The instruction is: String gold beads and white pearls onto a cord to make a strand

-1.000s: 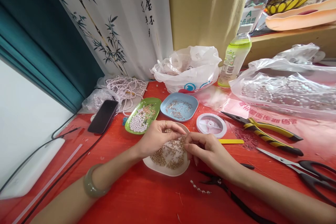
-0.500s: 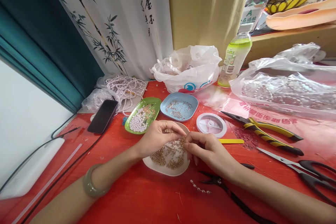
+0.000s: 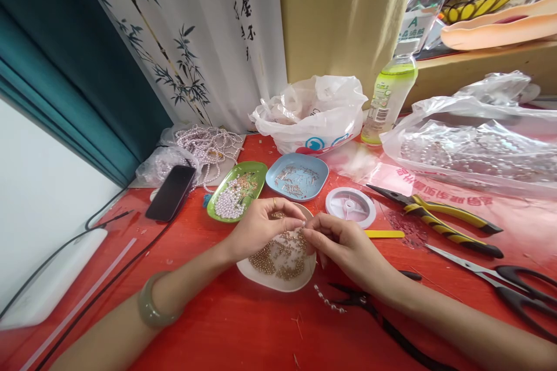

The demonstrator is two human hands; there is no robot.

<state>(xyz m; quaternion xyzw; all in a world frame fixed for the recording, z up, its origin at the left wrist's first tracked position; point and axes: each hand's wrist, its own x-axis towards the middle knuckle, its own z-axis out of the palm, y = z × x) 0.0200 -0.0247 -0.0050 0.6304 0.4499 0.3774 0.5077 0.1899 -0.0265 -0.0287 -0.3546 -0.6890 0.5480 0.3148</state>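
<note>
Above a white dish [image 3: 275, 284] of small gold beads, my two hands meet fingertip to fingertip. My left hand [image 3: 270, 226], with a ring and a bangle on the wrist, is closed in a pinch at a tiny white pearl bead [image 3: 303, 224]. Facing it, my right hand [image 3: 339, 237] is closed too, its thumb and forefinger pinched beside that bead. Below the right hand is a short bead string [image 3: 327, 301] of white and silvery beads; the thread leading up from it is too fine to make out. Black-handled pliers [image 3: 361, 300] lie under my right forearm.
Behind the hands are a green dish [image 3: 237, 188] of pearls, a blue dish [image 3: 298, 177] of metal pins and a thread spool [image 3: 350, 207]. To the right lie yellow-black pliers [image 3: 439, 214] and scissors [image 3: 500, 278]. A phone [image 3: 170, 192] rests on the left.
The bead string has shifted slightly up and left. My fingertips have moved a little, and the white bead between them now shows. Everything else is in the same place.
</note>
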